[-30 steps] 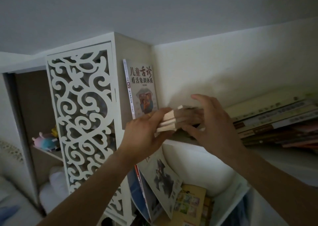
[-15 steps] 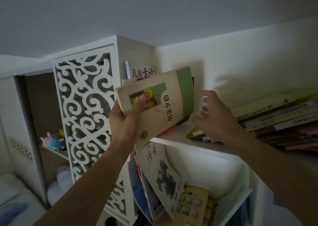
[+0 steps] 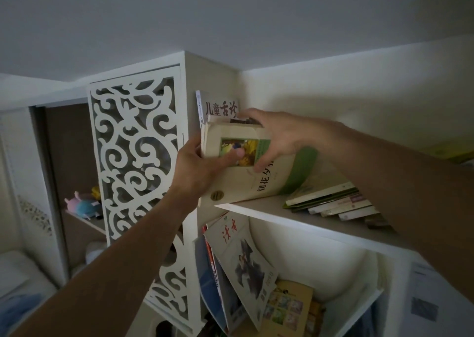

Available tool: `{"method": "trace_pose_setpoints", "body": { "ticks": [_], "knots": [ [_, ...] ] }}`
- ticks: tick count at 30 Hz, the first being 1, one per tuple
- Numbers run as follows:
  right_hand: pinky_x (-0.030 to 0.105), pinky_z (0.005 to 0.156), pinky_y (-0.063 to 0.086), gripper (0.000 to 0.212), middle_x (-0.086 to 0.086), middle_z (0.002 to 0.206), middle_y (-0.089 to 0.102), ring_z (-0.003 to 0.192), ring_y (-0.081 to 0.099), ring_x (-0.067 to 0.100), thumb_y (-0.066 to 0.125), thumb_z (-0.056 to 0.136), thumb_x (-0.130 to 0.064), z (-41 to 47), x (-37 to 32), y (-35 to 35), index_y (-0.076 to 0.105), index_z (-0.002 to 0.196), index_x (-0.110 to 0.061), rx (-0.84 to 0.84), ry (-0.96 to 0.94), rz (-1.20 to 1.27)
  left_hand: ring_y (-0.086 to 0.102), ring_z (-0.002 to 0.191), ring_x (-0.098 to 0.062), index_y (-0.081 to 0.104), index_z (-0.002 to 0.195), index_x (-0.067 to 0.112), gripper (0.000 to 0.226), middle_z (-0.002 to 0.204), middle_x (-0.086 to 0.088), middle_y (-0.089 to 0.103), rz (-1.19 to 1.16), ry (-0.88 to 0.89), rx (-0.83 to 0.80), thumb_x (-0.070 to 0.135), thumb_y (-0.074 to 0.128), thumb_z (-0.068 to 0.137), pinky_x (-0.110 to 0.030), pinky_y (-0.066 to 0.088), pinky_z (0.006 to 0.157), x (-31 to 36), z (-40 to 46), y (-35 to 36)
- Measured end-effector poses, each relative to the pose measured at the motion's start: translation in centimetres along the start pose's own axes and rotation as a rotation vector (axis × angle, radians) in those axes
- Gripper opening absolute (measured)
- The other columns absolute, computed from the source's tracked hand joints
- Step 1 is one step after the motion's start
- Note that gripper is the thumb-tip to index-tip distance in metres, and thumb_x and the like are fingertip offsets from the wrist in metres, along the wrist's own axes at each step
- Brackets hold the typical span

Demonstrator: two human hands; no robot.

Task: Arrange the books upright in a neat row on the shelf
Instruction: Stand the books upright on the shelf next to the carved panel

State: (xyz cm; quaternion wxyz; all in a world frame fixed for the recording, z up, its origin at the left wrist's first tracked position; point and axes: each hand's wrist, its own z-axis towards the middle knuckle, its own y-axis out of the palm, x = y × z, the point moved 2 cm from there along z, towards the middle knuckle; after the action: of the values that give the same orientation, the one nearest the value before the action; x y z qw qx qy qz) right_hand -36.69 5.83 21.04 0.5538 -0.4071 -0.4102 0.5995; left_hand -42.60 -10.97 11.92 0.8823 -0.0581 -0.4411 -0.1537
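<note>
Small bundle of paperbacks (image 3: 246,172) — cream matte covers, green band down the outer one, square picture panel near its top — stands tilted at the left end of the upper shelf (image 3: 259,204), lower edge resting on the white board close to its front lip, top leaning left toward the upright white book (image 3: 218,107) that stands against the cabinet side. Left hand (image 3: 197,170) grips the bundle's left edge: thumb pressed across the picture panel, remaining fingers wrapped behind, out of sight. Right hand (image 3: 277,136) curls over the top right corner, fingertips hooked over the top edges of the pages, thumb lying down the cover face. To the right on the same board, a slumped pile of thin books (image 3: 333,203) lies nearly flat, fanned spines facing out — a bare wedge of board separates it from the held bundle. Left of the shelf, a white fretwork panel (image 3: 136,157) with curled cut-outs. In the compartment below, glossy magazines (image 3: 241,262) lean at a slant. Soft toys (image 3: 82,206) sit on a shelf further left.
</note>
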Motion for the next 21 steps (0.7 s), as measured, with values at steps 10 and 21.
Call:
{"method": "trace_pose_setpoints", "body": {
  "ticks": [10, 21],
  "knots": [
    [0.04, 0.093, 0.053, 0.062, -0.005, 0.111, 0.077, 0.104, 0.071, 0.015, 0.087, 0.062, -0.029, -2.0, 7.1, -1.0, 0.069, 0.122, -0.022, 0.294, 0.071, 0.77, 0.068, 0.097, 0.007, 0.049, 0.137, 0.025, 0.086, 0.118, 0.012, 0.07, -0.046, -0.106, -0.029, 0.047, 0.088, 0.064, -0.009, 0.05, 0.071, -2.2, -1.1, -1.8],
    [0.051, 0.097, 0.052, 0.042, 0.008, 0.114, 0.076, 0.108, 0.071, 0.031, 0.079, 0.081, -0.026, 1.0, 6.8, 3.6, 0.067, 0.12, -0.017, 0.324, 0.402, 1.127, 0.067, 0.109, -0.012, 0.041, 0.125, 0.031, 0.061, 0.119, 0.011, 0.064, 0.06, 0.104, 0.223, 0.044, 0.082, 0.083, -0.038, 0.064, 0.082, -6.7, -1.0, 4.6]
  ]
}}
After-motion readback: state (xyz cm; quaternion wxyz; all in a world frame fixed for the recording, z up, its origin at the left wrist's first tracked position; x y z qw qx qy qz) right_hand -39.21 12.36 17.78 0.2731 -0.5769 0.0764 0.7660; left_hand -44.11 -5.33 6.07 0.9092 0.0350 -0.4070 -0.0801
